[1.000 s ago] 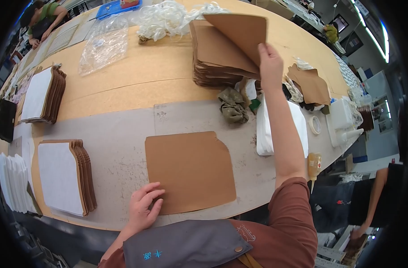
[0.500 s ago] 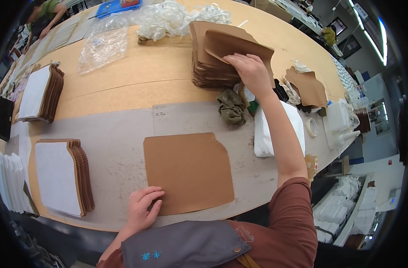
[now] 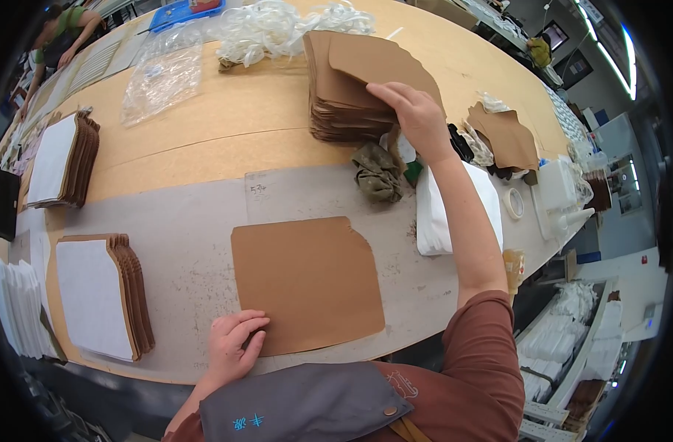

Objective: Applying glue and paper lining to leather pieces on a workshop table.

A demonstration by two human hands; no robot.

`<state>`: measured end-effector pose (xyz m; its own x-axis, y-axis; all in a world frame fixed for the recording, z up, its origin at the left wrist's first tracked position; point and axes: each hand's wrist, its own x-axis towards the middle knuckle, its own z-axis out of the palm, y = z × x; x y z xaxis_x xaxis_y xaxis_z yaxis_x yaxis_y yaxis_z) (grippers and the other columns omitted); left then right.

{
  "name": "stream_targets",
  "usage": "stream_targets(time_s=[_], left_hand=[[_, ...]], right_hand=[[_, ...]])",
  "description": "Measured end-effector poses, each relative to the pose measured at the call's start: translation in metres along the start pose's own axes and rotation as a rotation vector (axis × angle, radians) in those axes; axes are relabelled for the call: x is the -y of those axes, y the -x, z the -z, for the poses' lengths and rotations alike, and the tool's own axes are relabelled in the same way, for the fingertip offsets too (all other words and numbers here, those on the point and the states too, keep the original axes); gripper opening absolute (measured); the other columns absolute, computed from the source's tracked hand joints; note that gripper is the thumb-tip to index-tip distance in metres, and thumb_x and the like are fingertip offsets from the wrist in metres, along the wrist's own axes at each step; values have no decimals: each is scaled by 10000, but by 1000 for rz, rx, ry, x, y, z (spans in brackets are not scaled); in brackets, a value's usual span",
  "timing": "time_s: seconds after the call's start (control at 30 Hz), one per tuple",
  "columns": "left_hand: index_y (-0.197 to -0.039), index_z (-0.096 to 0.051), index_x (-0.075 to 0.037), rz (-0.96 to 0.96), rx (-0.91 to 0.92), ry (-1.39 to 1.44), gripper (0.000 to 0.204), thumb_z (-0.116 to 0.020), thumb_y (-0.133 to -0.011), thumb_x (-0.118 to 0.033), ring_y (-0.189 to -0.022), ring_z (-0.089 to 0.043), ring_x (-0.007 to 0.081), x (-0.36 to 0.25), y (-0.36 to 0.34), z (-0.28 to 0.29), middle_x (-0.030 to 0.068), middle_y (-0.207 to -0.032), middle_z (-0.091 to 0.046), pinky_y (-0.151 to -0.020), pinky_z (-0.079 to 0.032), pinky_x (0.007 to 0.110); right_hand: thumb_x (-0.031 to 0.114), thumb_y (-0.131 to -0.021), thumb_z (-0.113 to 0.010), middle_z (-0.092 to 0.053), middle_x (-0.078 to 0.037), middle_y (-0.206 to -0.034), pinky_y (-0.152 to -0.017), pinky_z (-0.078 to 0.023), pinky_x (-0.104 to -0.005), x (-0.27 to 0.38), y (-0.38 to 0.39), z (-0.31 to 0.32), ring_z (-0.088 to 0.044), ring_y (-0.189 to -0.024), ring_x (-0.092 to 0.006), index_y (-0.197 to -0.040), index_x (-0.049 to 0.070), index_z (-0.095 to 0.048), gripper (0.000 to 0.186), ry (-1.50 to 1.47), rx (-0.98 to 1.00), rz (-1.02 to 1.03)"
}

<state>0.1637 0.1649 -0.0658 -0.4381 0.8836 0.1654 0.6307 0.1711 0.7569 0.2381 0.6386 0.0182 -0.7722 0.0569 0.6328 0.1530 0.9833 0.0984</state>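
Note:
On the grey mat before me lies a brown sheet (image 3: pixel 310 291), like leather or card, with one notched upper right corner. My left hand (image 3: pixel 237 342) rests on its lower left edge, fingers loosely bent and thumb apart, gripping nothing. Farther off stands a stack of similar brown sheets (image 3: pixel 344 118). My right hand (image 3: pixel 417 121) reaches over this stack and holds the near edge of a top brown sheet (image 3: pixel 384 59), which sits askew to the right. The thumb is hidden. Just below that hand lies a crumpled olive cloth (image 3: pixel 379 173).
Stacks of brown pieces topped with white sheets (image 3: pixel 93 295) (image 3: pixel 53 158) stand at the left. A white pile (image 3: pixel 454 214) and a tape roll (image 3: pixel 513 203) lie right. White strips (image 3: pixel 266 33) and a clear plastic bag (image 3: pixel 163 81) are at the back. Another person (image 3: pixel 71 33) works far left.
The top sheet on the stack, curled up by my right hand before, now lies flatter and more of its face shows. My left hand stays at the near sheet's edge.

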Motion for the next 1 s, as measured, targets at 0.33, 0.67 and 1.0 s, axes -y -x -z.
stream_targets(time_s=[0.33, 0.67, 1.0], left_hand=[[-1020, -730, -102, 2, 9, -13, 176, -715, -845, -96, -986, -653, 204, -1, -1, 1, 24, -1106, -712, -869, -432, 357], [-1004, -732, -99, 6, 3, -15, 165, -720, -840, -98, -973, -656, 199, -2, -1, 0, 20, -1086, -716, -871, -431, 352], [-1001, -734, -99, 6, 4, -17, 164, -721, -837, -97, -965, -655, 197, -1, -1, -1, 15, -1083, -718, -865, -430, 349]], right_hand=[[70, -840, -683, -707, -23, -1148, -895, -511, -345, -3, 12, -1, -682, -1021, -210, -1043, 89, -738, 211, 126, 13, -37], [74, -855, -701, -694, -103, -919, -814, -527, -395, -13, 2, -7, -662, -924, -305, -904, 27, -709, 68, -73, -33, -173], [118, -826, -761, -666, -124, -837, -702, -519, -391, -18, -1, -8, -652, -785, -309, -857, 24, -681, 127, -130, -78, -355]])
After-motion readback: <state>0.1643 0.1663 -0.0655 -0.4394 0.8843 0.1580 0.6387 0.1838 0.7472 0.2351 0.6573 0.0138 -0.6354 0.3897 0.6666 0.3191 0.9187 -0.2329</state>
